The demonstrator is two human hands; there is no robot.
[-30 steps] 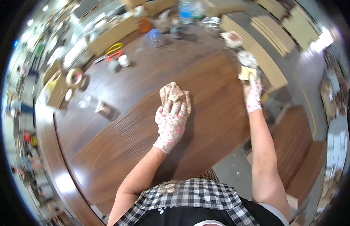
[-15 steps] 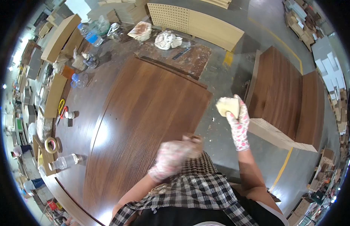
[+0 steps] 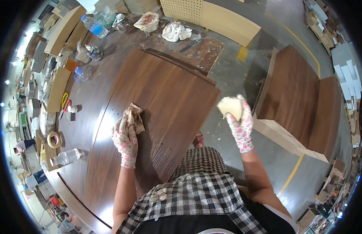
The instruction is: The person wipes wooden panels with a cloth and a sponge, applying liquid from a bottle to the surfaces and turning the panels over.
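The person is leaning over a dark brown wooden panel (image 3: 165, 101) that is lying flat on the worktop (image 3: 87, 101), and both hands are wearing white gloves with a pink flower print. The left hand (image 3: 125, 138) is pressing flat on the panel near its left edge, its fingers closed down on a crumpled brown rag (image 3: 135, 118) that is touching the wood just ahead of the fingertips. The right hand (image 3: 241, 124) is hanging in the air past the panel's right edge, over the grey floor (image 3: 235, 74), and is clamped around a pale yellow sponge (image 3: 230, 107) that is sticking out above the glove. The two hands are well apart. Along the worktop's left edge are sitting a roll of tape (image 3: 53, 139), a clear plastic bottle (image 3: 66, 156) lying on its side and a pair of yellow-handled scissors (image 3: 64, 100). Near the far edge are lying a white cloth (image 3: 175, 31) and a stained folded cloth (image 3: 148, 21). To the right, beyond the floor, another brown panel (image 3: 294, 93) is resting on pale boards.
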